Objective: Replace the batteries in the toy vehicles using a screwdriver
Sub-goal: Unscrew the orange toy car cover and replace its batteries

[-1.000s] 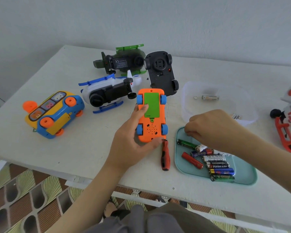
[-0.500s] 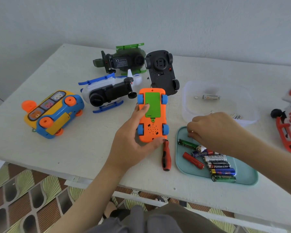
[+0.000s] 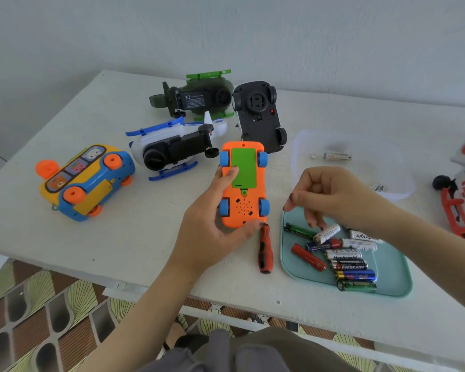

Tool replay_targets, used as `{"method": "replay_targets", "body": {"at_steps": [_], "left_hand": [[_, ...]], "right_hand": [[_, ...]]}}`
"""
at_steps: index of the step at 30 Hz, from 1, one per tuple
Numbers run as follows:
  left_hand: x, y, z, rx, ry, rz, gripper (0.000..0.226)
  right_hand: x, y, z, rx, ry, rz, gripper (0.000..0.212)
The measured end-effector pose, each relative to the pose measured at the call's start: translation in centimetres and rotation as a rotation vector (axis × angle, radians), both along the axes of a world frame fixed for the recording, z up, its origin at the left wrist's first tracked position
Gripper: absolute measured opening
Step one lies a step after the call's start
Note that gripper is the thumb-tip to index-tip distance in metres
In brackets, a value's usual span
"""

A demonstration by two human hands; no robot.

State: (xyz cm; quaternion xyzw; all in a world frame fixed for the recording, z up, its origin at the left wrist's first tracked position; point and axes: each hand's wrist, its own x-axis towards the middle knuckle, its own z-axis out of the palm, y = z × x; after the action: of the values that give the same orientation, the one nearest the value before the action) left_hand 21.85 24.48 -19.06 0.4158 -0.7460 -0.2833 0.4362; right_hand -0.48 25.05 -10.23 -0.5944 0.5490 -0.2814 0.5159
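An orange toy car (image 3: pixel 243 208) lies upside down at the table's middle, its green battery cover (image 3: pixel 243 167) in place. My left hand (image 3: pixel 212 224) grips the car from the left and near end, thumb on the cover. A red-and-black screwdriver (image 3: pixel 265 251) lies just to the right of that hand. My right hand (image 3: pixel 333 194) hovers over the far left corner of the teal tray (image 3: pixel 387 285), thumb and forefinger pinched together; whatever sits between them is too small to see. Several batteries (image 3: pixel 344 256) lie in the tray.
Upside-down toys stand behind and to the left: a yellow-blue bus (image 3: pixel 86 181), a white-blue helicopter (image 3: pixel 172 149), a green helicopter (image 3: pixel 196 96) and a black car (image 3: pixel 261 116). A clear container (image 3: pixel 306 138) holds one battery (image 3: pixel 337 156). A red-white toy (image 3: pixel 462 191) lies at the right edge.
My right hand has lifted from the tray's far left corner, its thumb and forefinger now pinched and pointing left. My left hand and the orange car have stayed put.
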Motion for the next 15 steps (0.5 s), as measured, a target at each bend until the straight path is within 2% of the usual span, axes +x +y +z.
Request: {"method": "replay_targets", "body": {"at_steps": [2, 5, 15], "left_hand": [[-0.03, 0.05, 0.03, 0.007, 0.008, -0.003, 0.078], [-0.06, 0.11, 0.07, 0.01, 0.013, -0.003, 0.079], [-0.02, 0.05, -0.06, 0.005, 0.019, -0.006, 0.078]], "right_hand": [[0.12, -0.11, 0.13, 0.054, -0.106, -0.012, 0.011], [0.08, -0.3, -0.19, 0.122, -0.158, -0.012, 0.012], [0.58, -0.35, -0.41, 0.178, -0.121, -0.016, 0.013]]}}
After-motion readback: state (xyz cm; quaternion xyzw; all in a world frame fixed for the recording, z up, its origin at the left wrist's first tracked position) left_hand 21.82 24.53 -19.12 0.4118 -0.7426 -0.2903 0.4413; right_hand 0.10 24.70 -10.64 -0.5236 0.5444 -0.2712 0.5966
